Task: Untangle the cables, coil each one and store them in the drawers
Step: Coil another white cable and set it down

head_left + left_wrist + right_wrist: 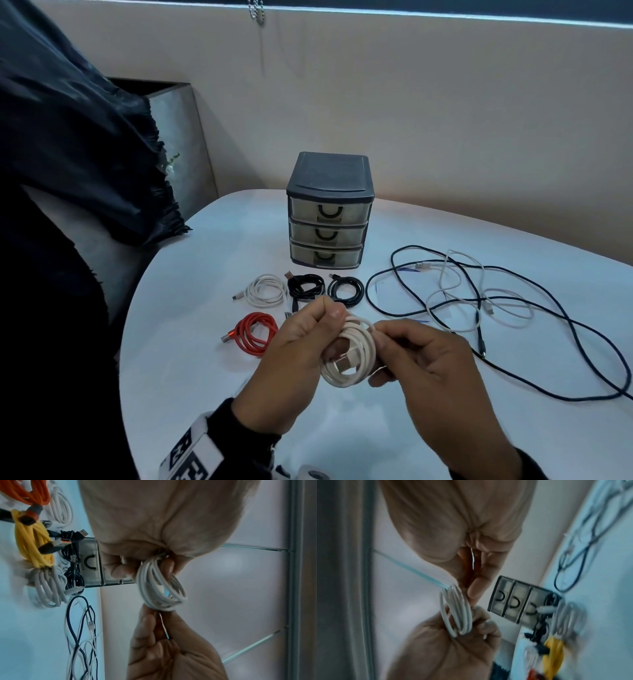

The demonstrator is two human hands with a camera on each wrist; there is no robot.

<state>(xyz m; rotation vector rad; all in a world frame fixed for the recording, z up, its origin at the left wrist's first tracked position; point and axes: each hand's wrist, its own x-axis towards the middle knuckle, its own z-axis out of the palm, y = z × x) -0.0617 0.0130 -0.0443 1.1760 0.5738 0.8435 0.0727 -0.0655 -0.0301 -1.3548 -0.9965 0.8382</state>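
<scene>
Above the table's front, both hands hold a coiled white cable (349, 356). My left hand (329, 318) pinches the coil's top between thumb and fingers. My right hand (383, 346) pinches its right side. In the left wrist view the coil (159, 588) hangs between the left fingers (123, 570) and the right fingers (150, 618). The dark three-drawer unit (329, 209) stands behind, with all drawers closed. In front of it lie coiled cables: one white (267, 291), two black (306, 287) (346, 290), one red (255, 331). A yellow coil (32, 545) shows only in the wrist views.
A long dark blue cable (582, 342) and thin white cables (455, 284) lie loose and tangled across the right of the white table (205, 377). A dark cloth (68, 137) hangs at the left. A beige wall runs behind the table.
</scene>
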